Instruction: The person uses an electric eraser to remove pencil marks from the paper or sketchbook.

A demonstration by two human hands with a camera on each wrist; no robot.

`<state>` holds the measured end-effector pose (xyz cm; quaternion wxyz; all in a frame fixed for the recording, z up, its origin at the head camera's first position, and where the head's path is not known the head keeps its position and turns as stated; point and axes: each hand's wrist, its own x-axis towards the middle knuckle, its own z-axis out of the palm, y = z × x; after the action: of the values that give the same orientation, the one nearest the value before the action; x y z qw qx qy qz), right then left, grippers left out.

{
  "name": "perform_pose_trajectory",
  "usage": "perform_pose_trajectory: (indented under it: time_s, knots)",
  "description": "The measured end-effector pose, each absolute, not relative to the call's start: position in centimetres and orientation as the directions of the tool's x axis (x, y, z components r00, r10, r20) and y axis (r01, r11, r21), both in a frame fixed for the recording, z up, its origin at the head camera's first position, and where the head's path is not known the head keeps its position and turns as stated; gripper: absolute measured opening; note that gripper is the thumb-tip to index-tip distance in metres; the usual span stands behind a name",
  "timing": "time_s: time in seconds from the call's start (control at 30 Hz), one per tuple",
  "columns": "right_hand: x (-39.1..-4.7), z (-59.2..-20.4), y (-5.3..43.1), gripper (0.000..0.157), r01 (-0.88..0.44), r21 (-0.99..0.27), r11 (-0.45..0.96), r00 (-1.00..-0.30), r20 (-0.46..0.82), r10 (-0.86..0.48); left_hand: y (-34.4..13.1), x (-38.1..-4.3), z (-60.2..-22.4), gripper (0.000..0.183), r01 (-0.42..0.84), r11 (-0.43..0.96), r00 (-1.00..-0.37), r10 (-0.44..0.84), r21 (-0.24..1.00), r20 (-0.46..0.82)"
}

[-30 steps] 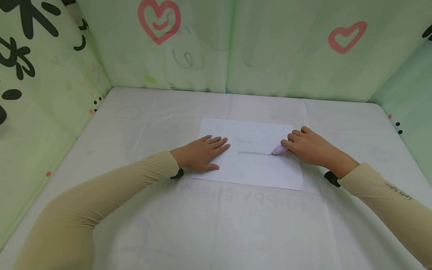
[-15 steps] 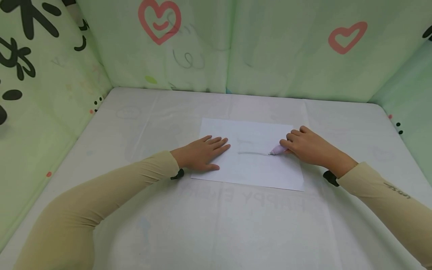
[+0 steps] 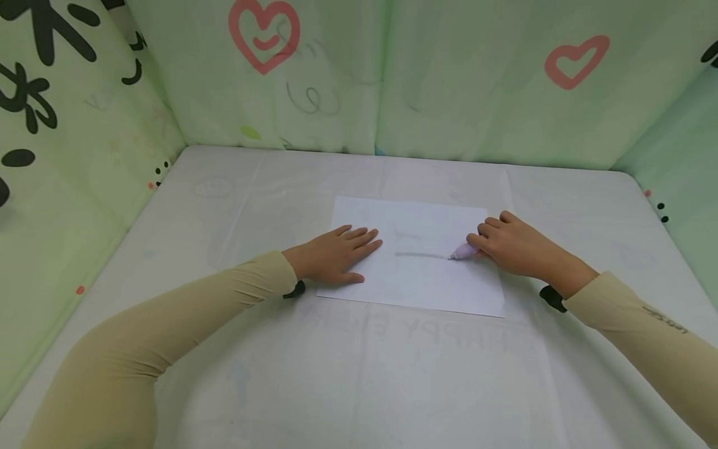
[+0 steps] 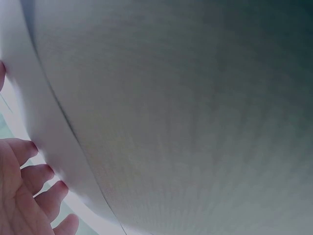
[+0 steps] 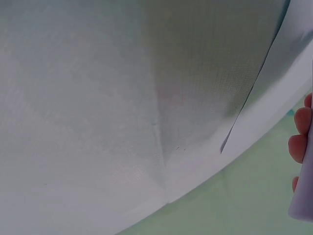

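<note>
A white sheet of paper point(image 3: 415, 287) lies on the white-covered table, with a thin grey line point(image 3: 421, 254) across its middle. My left hand point(image 3: 331, 254) rests flat on the sheet's left part, fingers spread. At the sheet's right side my right hand point(image 3: 512, 246) grips a thick lilac pen point(image 3: 463, 251), whose narrow grey tip is at the line's right end. The right wrist view catches the rounded rear of this lilac pen point(image 5: 304, 188) and several fingertips point(image 5: 297, 148) around it. In the left wrist view, left fingers point(image 4: 46, 198) show at the paper's edge.
The white tablecloth point(image 3: 426, 386) bears faint lettering in front of the paper. Green curtains with red hearts point(image 3: 460, 100) stand along the table's back, and more patterned fabric point(image 3: 84, 162) encloses the left side. Dark wrist cameras point(image 3: 553, 298) sit under both wrists.
My right hand with the lilac pen shifts very slightly left, then back right. The left hand and the paper stay in place.
</note>
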<state>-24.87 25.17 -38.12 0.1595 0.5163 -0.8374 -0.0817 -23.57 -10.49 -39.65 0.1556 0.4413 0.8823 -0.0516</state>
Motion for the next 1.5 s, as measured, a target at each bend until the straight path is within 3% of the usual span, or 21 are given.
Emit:
perform_pose_trajectory:
  time_s: [1.5]
  knots:
    - [-24.98,-38.08,25.15,0.035,-0.845,0.301,0.442,-0.398,0.196,-0.896,-10.51,-23.71,-39.84,0.073,0.799,0.6,-0.56,0.765,0.038,-0.318]
